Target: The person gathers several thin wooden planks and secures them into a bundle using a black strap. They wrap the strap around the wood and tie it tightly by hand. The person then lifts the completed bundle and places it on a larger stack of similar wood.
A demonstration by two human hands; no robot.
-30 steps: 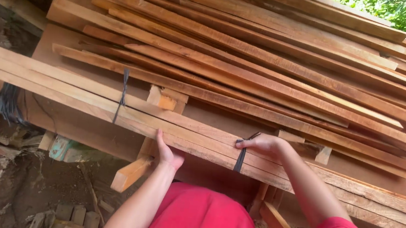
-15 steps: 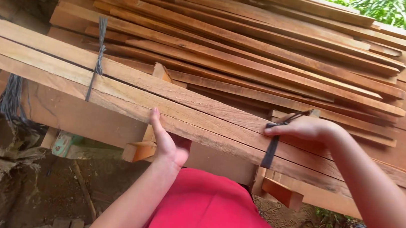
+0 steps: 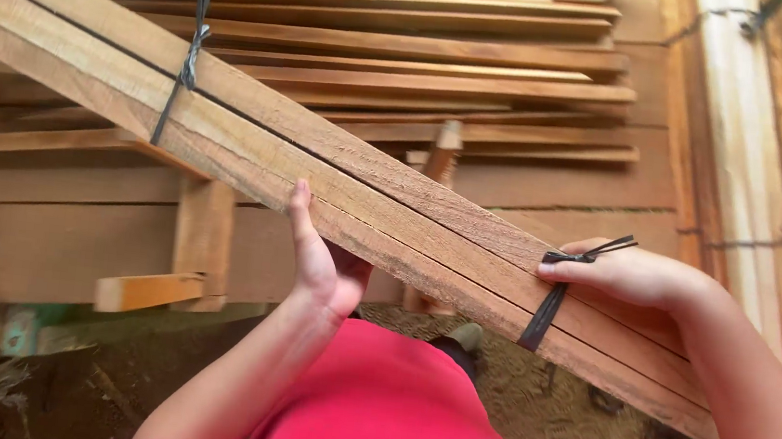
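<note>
I hold a long bundle of wooden boards (image 3: pixel 255 128), tied with two black straps (image 3: pixel 552 299), slanting from upper left down to lower right. My left hand (image 3: pixel 324 261) grips the bundle from below near its middle, palm up against the lower edge. My right hand (image 3: pixel 632 274) rests over the top of the bundle beside the knotted right strap, fingers curled on the boards. A second strap (image 3: pixel 185 58) wraps the bundle further left. My red shirt (image 3: pixel 390 413) fills the lower middle.
Behind the bundle a big stack of thin planks (image 3: pixel 445 70) lies on a wooden frame with a short upright block (image 3: pixel 205 239). Another tied bundle of pale boards (image 3: pixel 777 144) leans at the right. Below is dirt ground (image 3: pixel 545 410) with sawdust.
The bundle has come away from the stack and now sits higher and closer to me, tilted more steeply. Both hands kept their grip. The view has swung to the right.
</note>
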